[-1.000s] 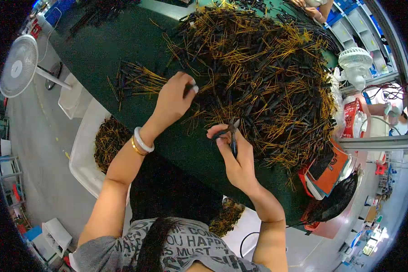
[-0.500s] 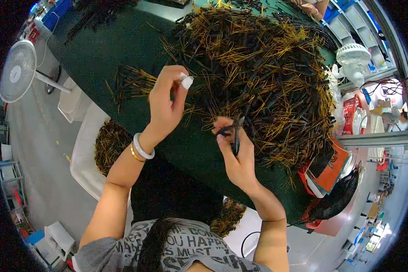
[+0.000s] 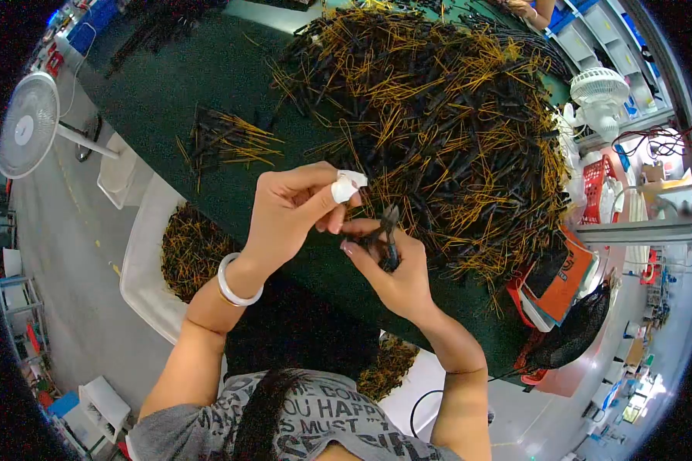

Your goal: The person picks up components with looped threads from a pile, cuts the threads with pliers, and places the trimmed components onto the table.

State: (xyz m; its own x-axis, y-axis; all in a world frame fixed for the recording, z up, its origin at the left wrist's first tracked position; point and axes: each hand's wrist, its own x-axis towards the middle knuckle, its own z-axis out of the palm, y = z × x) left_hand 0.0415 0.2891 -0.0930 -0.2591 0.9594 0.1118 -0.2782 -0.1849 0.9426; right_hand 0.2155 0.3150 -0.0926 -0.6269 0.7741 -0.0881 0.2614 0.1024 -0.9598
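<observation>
My left hand (image 3: 288, 211) is closed, its thumb and index finger wrapped in white tape or cloth (image 3: 347, 186). Whether anything lies between these fingertips is too small to tell. Just to the right, my right hand (image 3: 400, 276) grips dark pliers or cutters (image 3: 390, 227), their jaws pointing up and away from me. The fingers of both hands nearly meet. Beyond them spreads a large heap of black pieces with yellow wires (image 3: 454, 138). A smaller bunch of the same pieces (image 3: 234, 138) lies to the left on the dark green table (image 3: 184, 92).
A white bin with more wired pieces (image 3: 142, 269) stands below the table's left edge. At the right edge are an orange bag (image 3: 565, 288) and a small white fan (image 3: 600, 96). A standing fan (image 3: 27, 127) is at far left. Another person's hand (image 3: 523, 9) shows at the top right.
My left hand first moved a little left, then down and right towards my right hand. My right hand has shifted slightly left with the pliers still in it.
</observation>
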